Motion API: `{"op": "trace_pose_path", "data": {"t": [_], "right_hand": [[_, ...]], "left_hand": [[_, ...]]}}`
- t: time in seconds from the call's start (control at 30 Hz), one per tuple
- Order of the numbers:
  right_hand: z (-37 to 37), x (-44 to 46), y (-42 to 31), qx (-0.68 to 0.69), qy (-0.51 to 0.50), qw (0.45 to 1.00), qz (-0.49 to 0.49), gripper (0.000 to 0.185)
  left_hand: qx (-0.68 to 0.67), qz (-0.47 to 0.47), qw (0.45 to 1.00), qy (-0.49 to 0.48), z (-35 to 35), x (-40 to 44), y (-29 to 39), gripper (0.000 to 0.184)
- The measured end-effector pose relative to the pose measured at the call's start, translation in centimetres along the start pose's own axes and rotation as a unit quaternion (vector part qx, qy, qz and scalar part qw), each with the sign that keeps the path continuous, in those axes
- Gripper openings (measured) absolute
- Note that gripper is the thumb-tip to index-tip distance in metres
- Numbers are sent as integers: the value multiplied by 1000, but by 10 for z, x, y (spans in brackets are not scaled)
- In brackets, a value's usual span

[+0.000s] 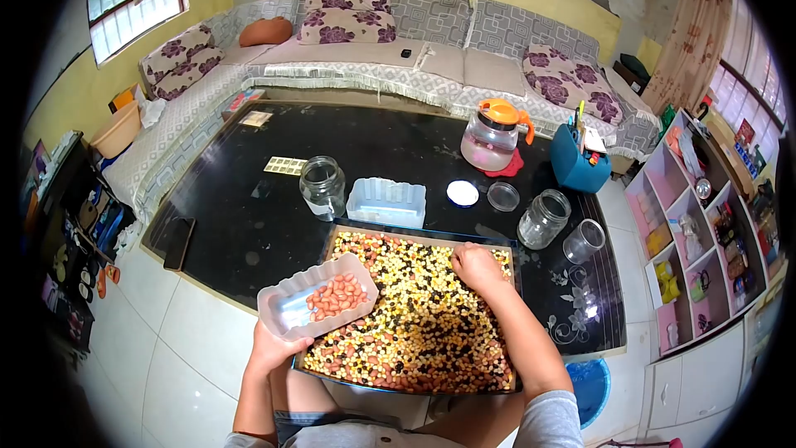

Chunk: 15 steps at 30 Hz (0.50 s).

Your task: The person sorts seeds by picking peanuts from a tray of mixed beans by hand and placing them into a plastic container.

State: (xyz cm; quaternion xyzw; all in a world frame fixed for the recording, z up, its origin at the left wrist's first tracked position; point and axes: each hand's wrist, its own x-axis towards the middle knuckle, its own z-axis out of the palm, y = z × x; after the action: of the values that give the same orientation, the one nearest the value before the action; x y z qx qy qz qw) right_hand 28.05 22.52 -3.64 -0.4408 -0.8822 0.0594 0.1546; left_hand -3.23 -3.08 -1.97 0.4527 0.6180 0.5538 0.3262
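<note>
My left hand (272,350) grips a translucent plastic container (280,292) from below, tilted over the left edge of a tray. Reddish peanuts (338,295) lie in the container's right part. The shallow tray (427,240) rests across my lap and the table edge, spread with mixed yellow corn kernels, black beans and peanuts (414,307). My right hand (476,265) is over the tray's far right part, fingers curled down and closed at the mix. Whatever is between those fingertips is hidden.
Behind the tray stand a glass jar (322,189) and a second plastic container (386,202). Rightward are two lids, another jar (544,219), a glass (584,241), an orange-lidded pitcher (491,139) and a teal holder (578,162). A phone (180,244) lies at the table's left edge.
</note>
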Motion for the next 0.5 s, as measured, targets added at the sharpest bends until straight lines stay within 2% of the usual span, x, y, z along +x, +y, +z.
{"op": "trace_pose_path", "data": {"t": [0.07,0.13,0.2,0.23,0.27,0.33,0.43,0.5], "right_hand": [[-23,2,-24,47,-4,999,11,11],[-46,7,-52,209,26,977,-38,11],[-65,9,-85,283,18,958,-49,11],[-74,9,-116,329,58,933,-136,10],[-71,9,-129,357,56,920,-149,11],[-61,8,-152,356,60,905,-224,12],[-57,4,-162,337,64,908,-243,14],[-63,3,-147,334,71,914,-220,15]], "left_hand": [[-2,-1,1000,0,1,0,4,92],[-3,-3,1000,2,1,-1,4,92],[18,7,1000,6,0,0,1,91],[19,7,1000,7,0,0,2,91],[12,6,1000,4,1,0,2,91],[5,6,1000,-3,2,1,2,91],[-8,7,1000,-4,2,2,6,89],[-24,6,1000,0,5,0,12,87]]}}
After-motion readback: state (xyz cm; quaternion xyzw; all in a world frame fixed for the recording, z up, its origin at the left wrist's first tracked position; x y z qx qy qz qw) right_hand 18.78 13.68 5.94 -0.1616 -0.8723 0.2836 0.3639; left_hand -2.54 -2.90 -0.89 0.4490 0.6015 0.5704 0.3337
